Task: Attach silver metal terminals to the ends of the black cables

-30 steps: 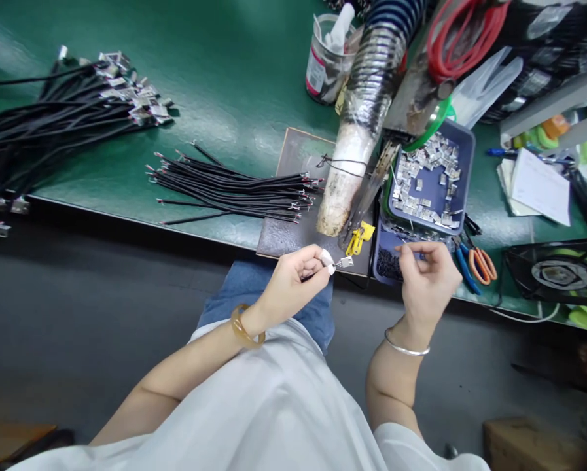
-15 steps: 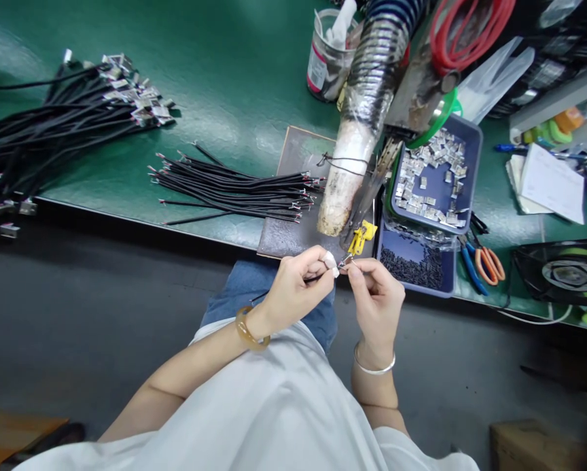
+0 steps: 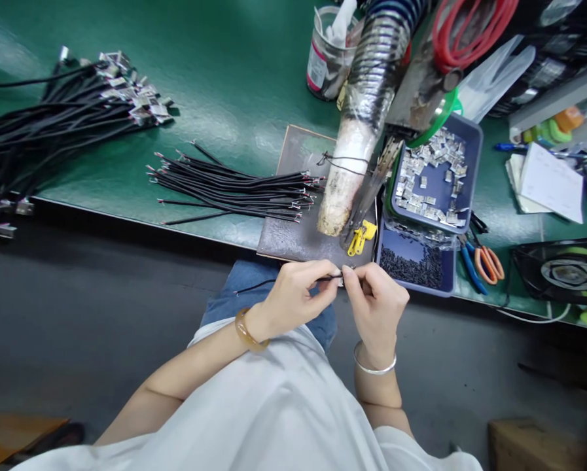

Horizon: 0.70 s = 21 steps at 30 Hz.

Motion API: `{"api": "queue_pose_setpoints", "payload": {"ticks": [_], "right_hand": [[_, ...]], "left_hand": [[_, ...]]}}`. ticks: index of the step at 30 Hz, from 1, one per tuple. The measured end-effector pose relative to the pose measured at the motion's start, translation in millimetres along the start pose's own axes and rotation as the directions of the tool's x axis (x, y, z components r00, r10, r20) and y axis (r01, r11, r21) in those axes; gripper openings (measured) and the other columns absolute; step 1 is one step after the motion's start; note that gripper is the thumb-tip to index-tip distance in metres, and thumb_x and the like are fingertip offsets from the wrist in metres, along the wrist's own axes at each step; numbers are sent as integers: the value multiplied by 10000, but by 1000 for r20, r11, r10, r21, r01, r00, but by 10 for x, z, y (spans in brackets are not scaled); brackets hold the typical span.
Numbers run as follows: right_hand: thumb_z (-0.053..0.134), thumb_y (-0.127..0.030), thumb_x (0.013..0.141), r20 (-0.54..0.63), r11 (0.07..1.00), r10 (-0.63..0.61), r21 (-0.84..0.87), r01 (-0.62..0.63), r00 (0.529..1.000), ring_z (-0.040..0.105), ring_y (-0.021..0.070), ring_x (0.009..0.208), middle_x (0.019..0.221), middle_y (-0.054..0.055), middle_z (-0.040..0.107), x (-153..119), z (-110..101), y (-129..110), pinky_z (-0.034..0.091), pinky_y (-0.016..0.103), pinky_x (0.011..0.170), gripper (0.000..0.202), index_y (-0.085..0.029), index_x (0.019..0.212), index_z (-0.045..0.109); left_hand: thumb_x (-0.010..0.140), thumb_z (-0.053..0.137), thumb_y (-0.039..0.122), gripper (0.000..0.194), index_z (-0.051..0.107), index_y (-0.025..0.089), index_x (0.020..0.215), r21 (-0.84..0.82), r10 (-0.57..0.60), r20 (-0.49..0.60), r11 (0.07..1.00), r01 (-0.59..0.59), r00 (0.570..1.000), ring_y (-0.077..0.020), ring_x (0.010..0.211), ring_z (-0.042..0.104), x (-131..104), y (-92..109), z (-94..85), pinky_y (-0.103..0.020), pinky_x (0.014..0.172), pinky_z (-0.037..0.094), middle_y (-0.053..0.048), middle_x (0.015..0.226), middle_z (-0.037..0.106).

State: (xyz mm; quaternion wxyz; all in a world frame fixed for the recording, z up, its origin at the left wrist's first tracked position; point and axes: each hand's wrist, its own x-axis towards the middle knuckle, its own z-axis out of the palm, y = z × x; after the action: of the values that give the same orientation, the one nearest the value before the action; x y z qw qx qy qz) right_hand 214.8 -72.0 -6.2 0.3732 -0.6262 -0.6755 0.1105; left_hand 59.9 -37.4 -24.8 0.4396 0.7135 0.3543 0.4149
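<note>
- At the upper left of the frame, a heap of plugged cables (image 3: 62, 121) lies on the green table (image 3: 214, 52); any markings are too small to read.
- Left of centre, loose cables (image 3: 229, 186) with bare wire ends lie side by side, some reaching onto a dark board (image 3: 298, 235).
- Below them, at lower centre, one black cable (image 3: 254, 285) trails from the hands over the jeans; it should be light and bendy, its thin end wires the fragile part, so the sheath just behind the tip looks the best hold.
- The left hand (image 3: 299, 291) is closed around this cable near its tip.
- At upper centre, a jar (image 3: 328, 49) carries a pink-and-white label (image 3: 317, 69), its print unreadable.
- Right of centre, the right hand (image 3: 377, 297) pinches at the tip; the exact piece between its fingertips is hidden.
- Toward the right edge, white paper (image 3: 552, 183) bears faint, illegible marks.
</note>
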Motion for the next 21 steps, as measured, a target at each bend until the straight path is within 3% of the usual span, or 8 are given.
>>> {"api": "queue_pose_setpoints", "payload": {"ticks": [2,5,7,9,12,15,18,21], "right_hand": [[681,-282,928,-30,998,36,44,-35,999,467,66,515,598,-60,527,-17,-17,-6,369,217,520,253,-199,712,577],[654,-306,939,-146,959,187,241,-149,971,505,80,481,599,-71,552,-58,-51,-27,380,211,465,93,-218,957,629],[606,-284,966,-199,919,262,351,-181,944,538,86,456,638,-63,618,-78,-77,-42,405,211,443,134,-221,1084,605],[613,-243,961,-229,922,264,345,-176,937,590,89,459,723,-36,698,-80,-91,-54,453,216,446,113,-221,1072,615],[681,-183,909,-236,967,153,236,-96,960,710,122,615,908,13,766,-46,-66,-60,570,244,558,54,-217,948,666],[692,-172,893,-154,961,104,270,-59,983,754,162,838,998,39,768,-1,14,-56,629,276,690,49,-212,873,674],[674,-170,902,-138,960,93,274,-52,986,748,160,870,963,32,763,15,101,-50,638,279,706,56,-218,874,667],[680,-130,889,-215,991,-46,112,71,976,753,163,874,962,22,769,9,149,-51,639,297,762,112,-239,914,674]], "left_hand": [[893,579,143,88,611,150,812,-65,-57,-14,996,56,998,-61,543,421,1,2,-5,-160,495,334,37,645,546],[894,597,189,96,620,148,810,-198,-204,-20,960,196,979,-69,538,461,11,11,-25,-159,494,363,31,616,554],[892,603,205,120,619,146,788,-241,-254,-16,940,243,967,-73,534,468,17,15,-45,-162,491,363,26,600,548],[889,608,209,131,622,143,777,-255,-263,-18,934,250,965,-69,520,453,20,18,-64,-162,481,353,30,584,534],[886,620,202,122,644,135,787,-246,-238,-32,943,224,971,-61,496,431,22,23,-76,-159,462,335,35,566,537],[872,648,170,71,698,122,883,-194,-168,-92,970,148,982,-48,457,398,28,21,-65,-155,430,310,40,561,579],[875,647,135,105,735,137,932,-74,-38,-188,997,25,981,-53,483,459,41,4,-40,-161,446,338,6,663,689],[901,632,154,110,740,156,879,27,26,-244,999,-20,970,-85,570,547,62,-19,-21,-186,516,401,-19,721,714]]}}
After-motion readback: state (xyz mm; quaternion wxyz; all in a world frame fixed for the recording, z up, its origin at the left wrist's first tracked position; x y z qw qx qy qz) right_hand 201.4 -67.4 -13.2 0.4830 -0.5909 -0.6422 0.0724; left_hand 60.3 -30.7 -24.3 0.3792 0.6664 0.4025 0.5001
